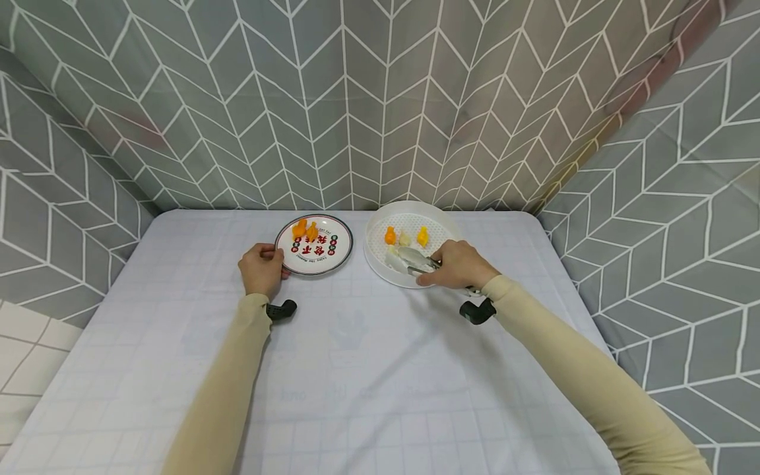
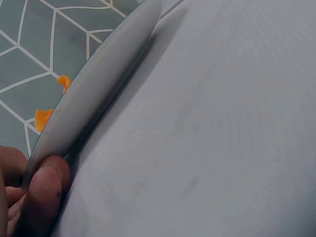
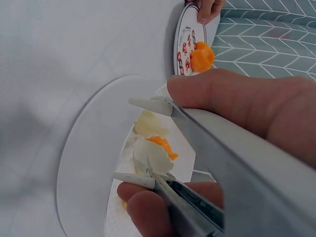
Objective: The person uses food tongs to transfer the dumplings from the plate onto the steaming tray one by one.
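My left hand (image 1: 261, 269) pinches the near-left rim of a round white plate (image 1: 344, 245) with red printed characters and a dark edge. Two small orange figure-like pieces (image 1: 305, 230) sit on its far-left part. On the right, my right hand (image 1: 458, 265) holds metal tongs (image 3: 197, 133), their arms apart in the right wrist view, over a round white tray (image 1: 436, 221). Within the tray lie an orange piece (image 1: 390, 235), a yellow piece (image 1: 423, 236) and a pale piece (image 1: 405, 239). A whitish scalloped shape (image 3: 152, 155) shows between the tong arms; whether they grip it I cannot tell.
A white cloth covers the table (image 1: 344, 369). Grey curtains (image 1: 368, 105) with white lines hang behind the table and along its sides. The plate and tray stand side by side near the back edge, with a narrow gap between them.
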The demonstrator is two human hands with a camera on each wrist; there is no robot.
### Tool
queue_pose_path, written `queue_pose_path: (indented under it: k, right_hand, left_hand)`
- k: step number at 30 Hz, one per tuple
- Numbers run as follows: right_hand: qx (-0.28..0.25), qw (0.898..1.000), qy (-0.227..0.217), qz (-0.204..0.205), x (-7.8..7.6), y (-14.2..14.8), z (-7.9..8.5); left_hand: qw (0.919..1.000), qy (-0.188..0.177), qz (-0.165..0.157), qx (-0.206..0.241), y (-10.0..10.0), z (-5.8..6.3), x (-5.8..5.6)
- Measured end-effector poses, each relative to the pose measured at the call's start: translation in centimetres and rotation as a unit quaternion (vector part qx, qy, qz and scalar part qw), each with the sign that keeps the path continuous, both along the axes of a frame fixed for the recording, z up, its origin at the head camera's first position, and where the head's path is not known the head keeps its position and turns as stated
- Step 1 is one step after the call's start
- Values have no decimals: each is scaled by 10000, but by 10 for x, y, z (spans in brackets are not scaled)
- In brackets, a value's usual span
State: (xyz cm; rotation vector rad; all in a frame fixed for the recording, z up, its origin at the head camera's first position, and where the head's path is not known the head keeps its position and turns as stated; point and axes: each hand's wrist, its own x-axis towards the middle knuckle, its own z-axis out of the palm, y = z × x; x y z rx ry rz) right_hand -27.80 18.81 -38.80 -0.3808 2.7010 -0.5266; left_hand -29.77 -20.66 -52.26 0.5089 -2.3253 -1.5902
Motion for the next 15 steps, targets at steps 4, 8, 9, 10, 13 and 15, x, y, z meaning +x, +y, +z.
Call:
queue_pose_path:
  k: [4,8,9,10,13,15]
  right_hand:
    - [-5,10000,15,2,0,0,0]
    - [-52,10000,23,-1,1,-1,2]
    - [-58,10000,25,-5,1,-1,3]
    - [-64,10000,32,-4,1,-2,4]
    - [-88,9999,69,20,3,-4,7]
    - [-101,9999,120,64,4,-6,10]
  left_hand:
    - [10000,-14,1,-10,-1,-1,0]
    - [10000,39,-4,5,-1,-1,0]
    - [10000,31,-2,2,-1,-1,0]
    - [10000,30,-1,0,-1,-1,0]
    - [10000,-1,5,-26,-1,-1,-1]
    - [10000,-45,5,-37,-1,-1,-1]
